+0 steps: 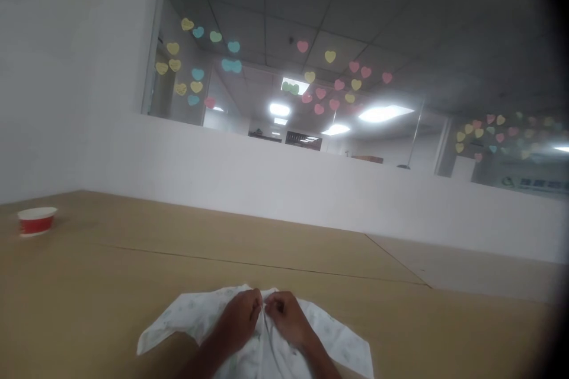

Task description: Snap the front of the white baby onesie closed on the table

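A white garment with a faint green print (191, 317) lies spread on the wooden table (111, 284) at the bottom middle of the head view. My left hand (240, 318) and my right hand (287, 315) rest on it side by side, almost touching. Both have fingers curled and pinch the cloth near its top middle edge. The lower part of the garment runs out of the frame.
A red and white paper bowl (37, 221) stands at the far left of the table. A low white partition wall (311, 183) runs behind the table, with a glass window above it covered in coloured heart stickers (195, 71).
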`<state>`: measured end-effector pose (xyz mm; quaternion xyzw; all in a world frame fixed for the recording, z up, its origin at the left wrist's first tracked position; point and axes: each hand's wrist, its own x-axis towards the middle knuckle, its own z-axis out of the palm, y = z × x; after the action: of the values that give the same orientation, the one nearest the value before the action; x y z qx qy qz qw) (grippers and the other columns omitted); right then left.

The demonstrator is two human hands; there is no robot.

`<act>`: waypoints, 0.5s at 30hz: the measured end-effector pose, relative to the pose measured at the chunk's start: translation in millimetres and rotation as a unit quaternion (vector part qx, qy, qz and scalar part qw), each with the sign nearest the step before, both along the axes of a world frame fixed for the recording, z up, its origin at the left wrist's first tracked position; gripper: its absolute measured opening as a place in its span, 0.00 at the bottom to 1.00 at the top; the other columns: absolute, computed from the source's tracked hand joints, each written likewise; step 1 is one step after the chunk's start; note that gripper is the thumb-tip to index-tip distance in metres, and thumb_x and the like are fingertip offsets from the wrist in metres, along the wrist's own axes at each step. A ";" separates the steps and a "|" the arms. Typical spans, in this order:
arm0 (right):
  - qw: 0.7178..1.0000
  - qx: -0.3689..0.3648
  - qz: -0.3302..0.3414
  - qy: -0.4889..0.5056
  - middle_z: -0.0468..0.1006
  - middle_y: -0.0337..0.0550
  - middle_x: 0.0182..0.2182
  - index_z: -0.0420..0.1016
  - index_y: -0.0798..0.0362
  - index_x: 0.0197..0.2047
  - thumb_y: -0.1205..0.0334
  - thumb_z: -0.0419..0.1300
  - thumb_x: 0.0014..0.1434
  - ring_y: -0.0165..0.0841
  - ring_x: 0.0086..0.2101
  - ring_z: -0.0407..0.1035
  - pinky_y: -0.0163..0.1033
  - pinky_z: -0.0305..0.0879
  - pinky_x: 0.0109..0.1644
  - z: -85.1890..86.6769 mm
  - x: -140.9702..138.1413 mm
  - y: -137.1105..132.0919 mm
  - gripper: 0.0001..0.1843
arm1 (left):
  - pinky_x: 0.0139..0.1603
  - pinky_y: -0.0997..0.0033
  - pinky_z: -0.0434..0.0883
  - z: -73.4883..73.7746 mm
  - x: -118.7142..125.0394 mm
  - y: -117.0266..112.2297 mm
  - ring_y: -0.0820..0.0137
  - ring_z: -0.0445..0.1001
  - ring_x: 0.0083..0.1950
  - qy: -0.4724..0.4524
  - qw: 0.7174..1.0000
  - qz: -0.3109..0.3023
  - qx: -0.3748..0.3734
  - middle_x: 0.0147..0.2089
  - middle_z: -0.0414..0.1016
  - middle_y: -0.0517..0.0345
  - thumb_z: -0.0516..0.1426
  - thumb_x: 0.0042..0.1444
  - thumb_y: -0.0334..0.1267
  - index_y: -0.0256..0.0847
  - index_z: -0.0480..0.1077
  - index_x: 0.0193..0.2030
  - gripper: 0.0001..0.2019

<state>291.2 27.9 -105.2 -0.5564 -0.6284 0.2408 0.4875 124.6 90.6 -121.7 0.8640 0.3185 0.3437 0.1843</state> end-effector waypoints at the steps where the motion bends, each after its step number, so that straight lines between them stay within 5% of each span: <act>1: 1.000 -0.005 0.003 0.005 0.71 0.38 0.24 0.75 0.56 0.26 0.59 0.55 0.52 0.31 0.29 0.65 0.35 0.60 0.36 0.3 0.5 0.9 0.11 | 0.45 0.63 0.63 0.4 0.0 -0.3 0.63 0.70 0.41 0.000 1.000 0.004 -0.003 0.37 0.72 0.55 0.49 0.63 0.34 0.40 0.69 0.38 0.08; 5: 1.000 -0.001 0.021 0.020 0.63 0.36 0.19 0.67 0.56 0.21 0.58 0.52 0.55 0.27 0.24 0.58 0.32 0.53 0.30 3.8 0.0 0.4 0.15 | 0.44 0.63 0.64 2.5 1.2 -2.4 0.63 0.70 0.40 0.003 1.000 0.012 -0.005 0.36 0.73 0.55 0.49 0.60 0.31 0.40 0.69 0.38 0.08; 8: 0.999 -0.012 0.042 0.029 0.61 0.34 0.18 0.71 0.56 0.25 0.61 0.54 0.51 0.25 0.22 0.55 0.31 0.48 0.26 7.8 -2.2 -3.7 0.10 | 0.43 0.62 0.64 4.6 2.9 -5.0 0.61 0.72 0.40 0.000 1.000 0.015 -0.003 0.36 0.74 0.54 0.47 0.61 0.31 0.39 0.69 0.39 0.11; 15: 1.000 0.006 0.011 -0.004 0.75 0.39 0.24 0.76 0.56 0.25 0.68 0.56 0.44 0.29 0.26 0.67 0.32 0.59 0.32 9.8 -7.9 -7.2 0.06 | 0.36 0.65 0.64 14.8 5.4 -10.3 0.63 0.73 0.33 -0.057 0.997 0.004 -0.050 0.30 0.74 0.55 0.48 0.59 0.35 0.38 0.70 0.34 0.11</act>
<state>283.3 20.7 -95.4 -0.5476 -0.6375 0.2407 0.4856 130.0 80.2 -106.9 0.8314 0.3276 0.3766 0.2441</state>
